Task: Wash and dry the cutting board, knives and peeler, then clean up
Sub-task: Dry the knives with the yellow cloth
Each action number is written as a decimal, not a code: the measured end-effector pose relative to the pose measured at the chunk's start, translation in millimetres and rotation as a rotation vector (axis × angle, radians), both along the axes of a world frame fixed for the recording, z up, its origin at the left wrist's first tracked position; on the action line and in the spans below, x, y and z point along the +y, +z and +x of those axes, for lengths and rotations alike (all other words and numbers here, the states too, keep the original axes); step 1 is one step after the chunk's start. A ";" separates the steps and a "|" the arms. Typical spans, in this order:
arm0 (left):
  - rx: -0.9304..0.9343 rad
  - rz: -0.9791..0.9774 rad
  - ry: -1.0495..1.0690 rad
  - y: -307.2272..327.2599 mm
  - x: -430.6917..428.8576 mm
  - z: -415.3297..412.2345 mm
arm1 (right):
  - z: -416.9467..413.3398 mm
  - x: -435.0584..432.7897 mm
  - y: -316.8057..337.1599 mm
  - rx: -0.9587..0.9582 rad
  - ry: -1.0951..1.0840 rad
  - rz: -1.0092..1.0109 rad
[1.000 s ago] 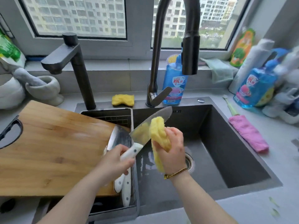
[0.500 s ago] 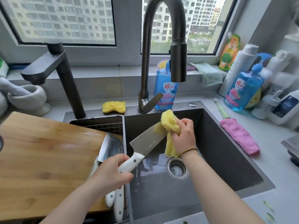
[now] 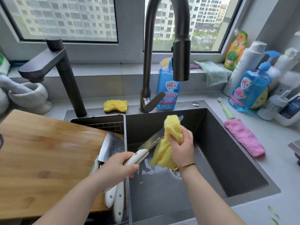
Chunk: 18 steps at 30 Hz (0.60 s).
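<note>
A head-worn camera looked down at a dark kitchen sink (image 3: pixel 227 159) under a window. The left hand (image 3: pixel 119 164) held a white-handled knife (image 3: pixel 151 142) over the basin, its fingers (image 3: pixel 131 170) curled around the handle and the blade slanting up and away to the right. The right hand (image 3: pixel 183 146) gripped a bunched yellow cloth (image 3: pixel 164 155), closed around it and pressing it against the blade. The cloth covered most of the blade's far half, and only the tip showed above it.

A large wooden cutting board (image 3: pixel 48 159) lay to the left, partly over the sink's left compartment. Beside its right edge, in a wire drain basket (image 3: pixel 103 125), lay a cleaver (image 3: pixel 112 146) and two more white knife handles (image 3: pixel 116 202).

A tall dark faucet (image 3: pixel 149 54) rose behind the basin. Near its base sat a yellow sponge (image 3: pixel 115 105) and a blue soap bottle (image 3: pixel 168 88). On the grey desk (image 3: pixel 279 172) to the right lay a pink cloth (image 3: pixel 245 138).
</note>
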<state>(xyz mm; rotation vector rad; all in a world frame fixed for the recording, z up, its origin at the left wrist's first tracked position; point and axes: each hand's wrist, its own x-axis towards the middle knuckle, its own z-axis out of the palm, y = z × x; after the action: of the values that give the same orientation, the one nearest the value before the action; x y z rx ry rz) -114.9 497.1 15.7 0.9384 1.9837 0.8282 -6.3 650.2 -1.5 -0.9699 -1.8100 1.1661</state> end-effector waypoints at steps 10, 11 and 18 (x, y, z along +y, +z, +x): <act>-0.465 0.125 0.198 2.1 6.8 12.5 | -4.3 -35.6 -19.6 -0.003 0.150 0.508; -0.495 0.130 0.212 2.8 5.1 10.1 | -4.3 -37.5 -21.1 -0.028 0.171 0.547; -0.868 0.252 0.206 -0.6 -14.0 -0.9 | -5.9 -3.7 2.8 -0.168 0.113 0.578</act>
<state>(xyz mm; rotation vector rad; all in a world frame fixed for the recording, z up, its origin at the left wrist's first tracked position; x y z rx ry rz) -115.8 483.1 15.1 0.3787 1.2355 1.3444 -12.2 646.5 1.3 -0.6428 -2.1852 0.5693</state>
